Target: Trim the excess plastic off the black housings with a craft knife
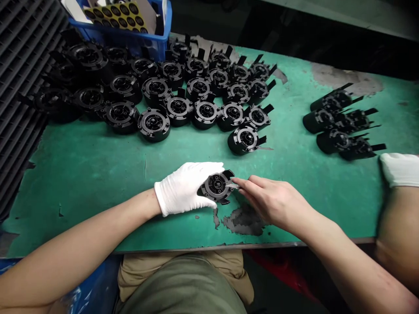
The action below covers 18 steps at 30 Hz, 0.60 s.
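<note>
My left hand [185, 187], in a white glove, is wrapped around the left side of a round black plastic housing [216, 185] on the green table. The housing's ringed, ribbed face is turned up towards me. My right hand [273, 198] is bare and pinches a thin, silvery metal piece [231, 186], perhaps a blade or tweezers; its kind does not show clearly. The tip of this piece reaches over the right part of the housing's face, and my fingertips are close to the rim.
Many similar black housings [153, 124] crowd the back left of the green table [108, 174]. Another cluster [340, 122] stands at the right. Behind is a blue bin [153, 41] with a yellow sticker sheet [118, 16]. A co-worker's gloved hand [401, 169] rests at the right edge.
</note>
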Available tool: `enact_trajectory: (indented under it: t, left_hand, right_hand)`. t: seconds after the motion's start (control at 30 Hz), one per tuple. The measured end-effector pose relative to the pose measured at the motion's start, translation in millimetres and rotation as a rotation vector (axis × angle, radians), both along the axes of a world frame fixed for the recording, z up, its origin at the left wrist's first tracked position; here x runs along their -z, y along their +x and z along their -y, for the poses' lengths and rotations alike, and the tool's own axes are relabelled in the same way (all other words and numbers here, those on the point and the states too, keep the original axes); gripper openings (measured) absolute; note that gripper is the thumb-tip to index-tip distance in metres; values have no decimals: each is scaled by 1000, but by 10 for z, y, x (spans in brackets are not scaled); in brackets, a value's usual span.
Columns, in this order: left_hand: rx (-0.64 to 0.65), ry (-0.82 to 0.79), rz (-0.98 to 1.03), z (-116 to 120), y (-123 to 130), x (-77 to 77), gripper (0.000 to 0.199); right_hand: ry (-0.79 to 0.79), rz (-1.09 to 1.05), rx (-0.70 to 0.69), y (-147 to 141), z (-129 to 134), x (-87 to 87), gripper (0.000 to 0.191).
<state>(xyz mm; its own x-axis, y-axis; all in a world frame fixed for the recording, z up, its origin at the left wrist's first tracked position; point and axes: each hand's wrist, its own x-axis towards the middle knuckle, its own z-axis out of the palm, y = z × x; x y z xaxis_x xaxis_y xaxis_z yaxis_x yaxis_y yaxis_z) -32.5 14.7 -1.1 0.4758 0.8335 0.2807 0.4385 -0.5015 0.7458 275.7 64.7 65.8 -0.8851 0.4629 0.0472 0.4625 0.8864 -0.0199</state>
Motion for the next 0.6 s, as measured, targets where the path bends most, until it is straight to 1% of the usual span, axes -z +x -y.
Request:
enact_trajectory:
  t: [0.17, 0.3, 0.47, 0.53, 0.6]
  left_hand:
    - [-1, 16, 7, -3, 2, -17, 96]
    - [-8, 48, 2, 0, 2, -38, 95]
    - [-10, 34, -7, 3, 6, -59, 93]
    - [-12, 27, -8, 3, 7, -68, 93]
    - [-12, 27, -12, 2, 8, -74, 93]
  right_hand:
    - [98, 6, -44, -50, -14, -63, 27]
    - [99, 24, -110, -51, -39, -101, 21]
    - [92, 79, -204, -13, -137, -120, 34]
    - [92, 73, -208, -9, -154, -113, 32]
    - [98, 55, -160, -11, -146, -99, 27]
